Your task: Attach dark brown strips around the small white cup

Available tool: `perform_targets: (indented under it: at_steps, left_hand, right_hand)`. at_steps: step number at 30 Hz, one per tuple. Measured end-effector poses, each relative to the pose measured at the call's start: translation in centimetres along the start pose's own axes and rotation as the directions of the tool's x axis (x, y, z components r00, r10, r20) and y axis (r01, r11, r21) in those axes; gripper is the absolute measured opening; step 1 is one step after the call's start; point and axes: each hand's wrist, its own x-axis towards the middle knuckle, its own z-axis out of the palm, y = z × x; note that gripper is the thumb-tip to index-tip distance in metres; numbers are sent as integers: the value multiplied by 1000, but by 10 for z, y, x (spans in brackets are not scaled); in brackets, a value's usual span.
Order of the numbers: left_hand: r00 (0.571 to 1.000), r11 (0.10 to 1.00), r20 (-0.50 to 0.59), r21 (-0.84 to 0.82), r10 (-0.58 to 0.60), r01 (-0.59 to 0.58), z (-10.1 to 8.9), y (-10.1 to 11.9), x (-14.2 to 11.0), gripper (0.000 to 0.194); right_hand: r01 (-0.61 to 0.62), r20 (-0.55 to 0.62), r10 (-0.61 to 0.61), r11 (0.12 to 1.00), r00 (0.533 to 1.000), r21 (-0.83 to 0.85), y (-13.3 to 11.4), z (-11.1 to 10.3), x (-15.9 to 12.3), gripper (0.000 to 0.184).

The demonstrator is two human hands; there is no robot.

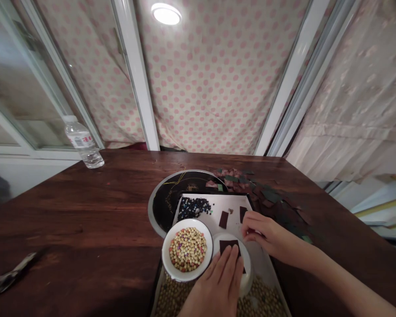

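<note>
We lay our left hand (219,279), fingers straight and close together, on a dark piece (225,245) atop the round white dish (246,259) on the tray (232,203). Our right hand (265,231) curls narrow by the dish's far right side; whether its fingers hold anything, we cannot tell. A white bowl (166,251) of beads (188,248) sits just left.
</note>
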Motion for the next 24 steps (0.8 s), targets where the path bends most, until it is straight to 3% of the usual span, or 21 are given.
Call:
perform_targets:
  at_steps: [7,14,24]
  left_hand:
    - [999,998,44,-50,-25,27,2,2,-1,43]
    - [998,996,59,-92,-10,15,1,0,-1,43]
    - [996,995,-71,-93,-54,48,1,0,1,36]
  right_hand:
    - [26,26,-27,998,999,59,-1,10,2,18]
    - [61,36,-61,998,998,-9,0,10,2,17]
    - [152,51,-147,980,988,-130,-3,12,12,17]
